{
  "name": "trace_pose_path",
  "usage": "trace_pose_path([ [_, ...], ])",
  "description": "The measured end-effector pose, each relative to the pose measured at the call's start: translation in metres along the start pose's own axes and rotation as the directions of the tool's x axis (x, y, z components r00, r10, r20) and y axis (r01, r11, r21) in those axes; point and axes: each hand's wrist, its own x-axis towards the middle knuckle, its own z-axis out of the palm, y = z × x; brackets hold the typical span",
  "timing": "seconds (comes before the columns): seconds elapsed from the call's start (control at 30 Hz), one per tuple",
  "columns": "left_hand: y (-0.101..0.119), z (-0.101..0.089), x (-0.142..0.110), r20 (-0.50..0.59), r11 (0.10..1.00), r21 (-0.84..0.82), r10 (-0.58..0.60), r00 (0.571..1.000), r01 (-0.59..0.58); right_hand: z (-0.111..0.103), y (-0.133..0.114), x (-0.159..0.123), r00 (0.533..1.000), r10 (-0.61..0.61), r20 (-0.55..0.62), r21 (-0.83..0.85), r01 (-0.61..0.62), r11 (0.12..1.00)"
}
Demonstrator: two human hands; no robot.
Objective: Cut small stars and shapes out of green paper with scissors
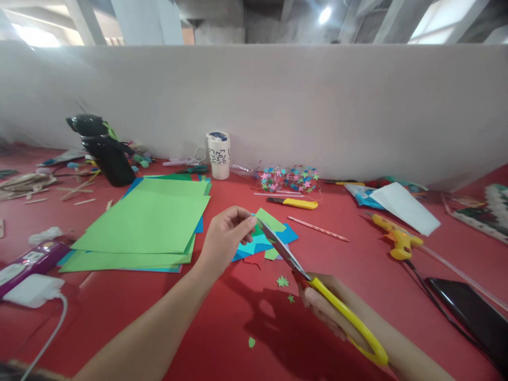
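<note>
My right hand (327, 304) grips a pair of scissors (341, 312) with yellow handles, its long metal blades pointing up and left. At the tips of the blades, my left hand (224, 238) is closed in a pinch. Whatever lies between its thumb and finger is too small to make out. Behind the blades lies a pile of blue and green paper scraps (291, 233). Small green paper stars (282, 281) rest on the red table below the blades, with a green paper snippet (252, 343) nearer to me.
Green paper sheets (146, 217) are stacked at left, near a black bottle (109, 156) and a purple power strip (35, 262). A white cup (218, 156), star garland (288, 180), yellow cutter (297, 203) and pencil (317, 228) lie farther back. At right are a glue gun (397, 238) and phone (472, 312).
</note>
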Motion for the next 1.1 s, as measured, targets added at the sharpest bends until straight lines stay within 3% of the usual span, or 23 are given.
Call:
trace_pose_path([
  [0.2,0.001,0.001,0.0,0.03,0.996,-0.084,-0.033,0.999,0.035,0.0,-0.004,-0.001,1.0,-0.013,-0.02,-0.02,0.013,1.0],
  [0.9,0.002,0.003,-0.002,-0.003,0.999,0.031,0.009,1.0,-0.009,0.0,-0.008,-0.003,0.999,0.039,0.007,0.032,-0.039,0.999],
  [1.1,0.003,0.004,-0.002,-0.002,1.0,0.016,-0.021,1.0,0.021,0.004,-0.014,-0.006,0.996,0.064,-0.06,0.037,-0.061,0.997],
])
